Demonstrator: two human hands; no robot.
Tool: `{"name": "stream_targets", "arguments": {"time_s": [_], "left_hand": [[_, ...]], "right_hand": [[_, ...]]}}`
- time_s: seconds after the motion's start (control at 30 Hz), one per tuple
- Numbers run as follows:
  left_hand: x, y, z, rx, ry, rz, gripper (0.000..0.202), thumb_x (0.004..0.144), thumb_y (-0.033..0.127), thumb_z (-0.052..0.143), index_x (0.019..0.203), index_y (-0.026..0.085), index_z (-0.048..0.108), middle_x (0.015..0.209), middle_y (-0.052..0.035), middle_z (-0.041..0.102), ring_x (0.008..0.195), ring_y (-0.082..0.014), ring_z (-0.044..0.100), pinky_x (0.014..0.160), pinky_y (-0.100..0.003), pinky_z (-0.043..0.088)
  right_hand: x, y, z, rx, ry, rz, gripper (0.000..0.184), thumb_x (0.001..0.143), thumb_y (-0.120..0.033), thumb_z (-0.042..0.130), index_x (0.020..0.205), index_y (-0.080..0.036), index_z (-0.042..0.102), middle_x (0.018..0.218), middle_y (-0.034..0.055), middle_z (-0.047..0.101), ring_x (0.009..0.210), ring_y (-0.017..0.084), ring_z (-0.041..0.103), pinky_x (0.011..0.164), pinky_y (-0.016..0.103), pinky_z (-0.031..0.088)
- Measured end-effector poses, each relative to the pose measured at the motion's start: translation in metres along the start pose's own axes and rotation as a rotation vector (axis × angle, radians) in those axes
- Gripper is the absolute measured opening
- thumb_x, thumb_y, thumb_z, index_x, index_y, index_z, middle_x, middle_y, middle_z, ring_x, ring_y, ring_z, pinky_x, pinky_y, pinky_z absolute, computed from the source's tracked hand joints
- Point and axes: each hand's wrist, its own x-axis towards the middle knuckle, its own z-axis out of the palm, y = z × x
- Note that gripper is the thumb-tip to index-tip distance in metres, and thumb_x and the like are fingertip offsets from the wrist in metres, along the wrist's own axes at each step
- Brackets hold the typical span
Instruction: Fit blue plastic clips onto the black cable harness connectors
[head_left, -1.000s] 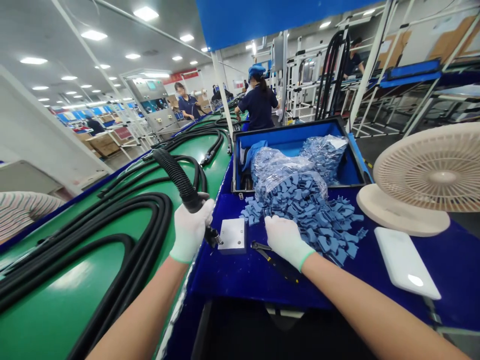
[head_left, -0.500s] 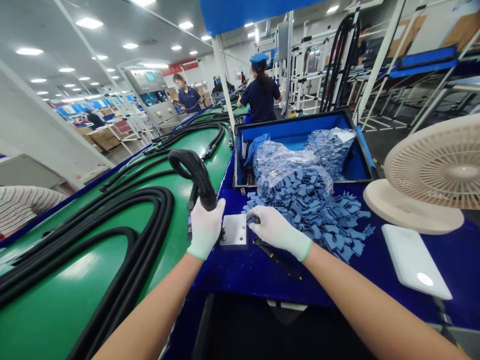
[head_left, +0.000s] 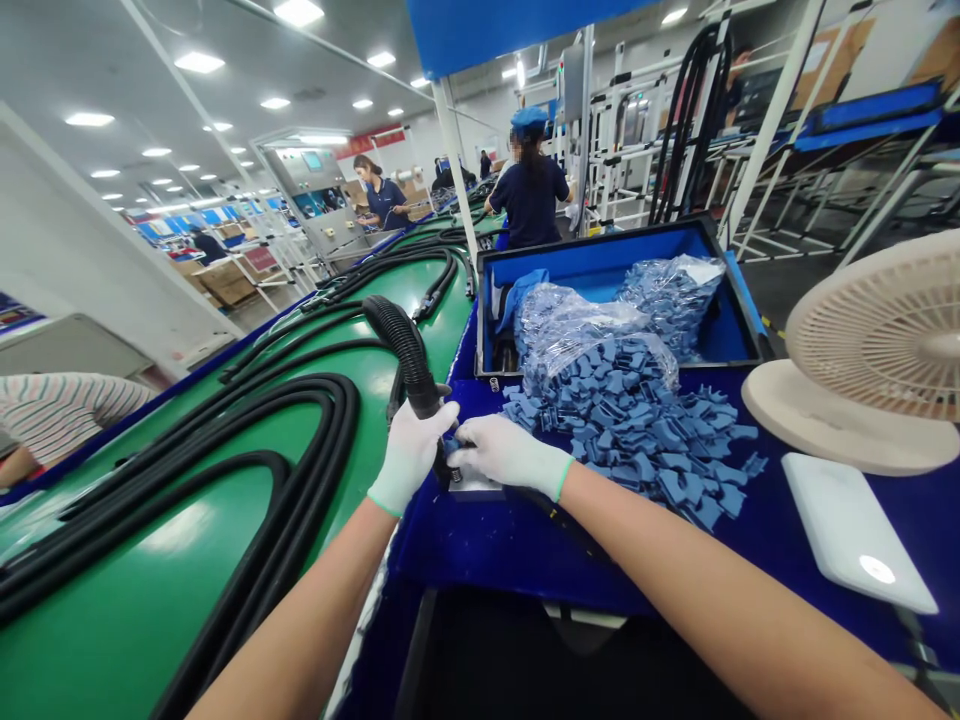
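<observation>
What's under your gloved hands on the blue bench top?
A square metal plate lies there, only its near edge showing beneath the white-gloved right hand. The left hand grips a black corrugated hose. The rest of the plate is covered.

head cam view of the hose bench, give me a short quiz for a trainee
1. Which hand grips the black corrugated hose just below its loop, left or right?
2. True or false: the loose blue pieces lie on the green belt.
3. What lies under the right hand?
a) a metal plate
b) a white pad
c) a fan

Key:
1. The left hand.
2. False: they lie on the dark blue bench top.
3. a
</observation>
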Motion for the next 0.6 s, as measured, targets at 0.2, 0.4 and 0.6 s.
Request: {"name": "stream_targets", "arguments": {"time_s": [0.2,0.4,0.6], "left_hand": [[-0.001,0.002,0.005,-0.048,-0.024,-0.010,0.041,0.081,0.035,0.076,0.116,0.015,0.068,0.084,-0.0024,0.070,0.078,-0.0192,0.066,0.078,-0.032,0.052],[-0.010,0.010,-0.026,-0.071,0.098,0.008,0.045,0.091,0.054,0.063,0.121,0.021,0.059,0.109,-0.0079,0.070,0.081,-0.0171,0.068,0.075,-0.031,0.057],[-0.053,-0.024,-0.135,0.198,0.271,-0.242,0.059,0.094,0.059,0.051,0.138,0.020,0.048,0.114,-0.0125,0.070,0.067,-0.0154,0.068,0.061,-0.029,0.058]], "right_hand": [[0.008,0.013,0.005,0.108,-0.067,0.078,0.039,0.079,-0.052,0.078,0.067,-0.016,0.065,0.059,-0.0050,0.053,0.056,0.011,0.045,0.054,0.026,0.031],[-0.003,0.015,0.001,0.156,-0.083,0.076,0.035,0.075,-0.052,0.081,0.084,-0.019,0.076,0.075,-0.0008,0.070,0.069,0.015,0.062,0.061,0.024,0.041],[-0.009,0.017,-0.006,0.197,-0.099,0.045,0.015,0.085,-0.033,0.071,0.093,-0.021,0.077,0.091,0.0001,0.076,0.079,0.016,0.068,0.069,0.023,0.048]]}}
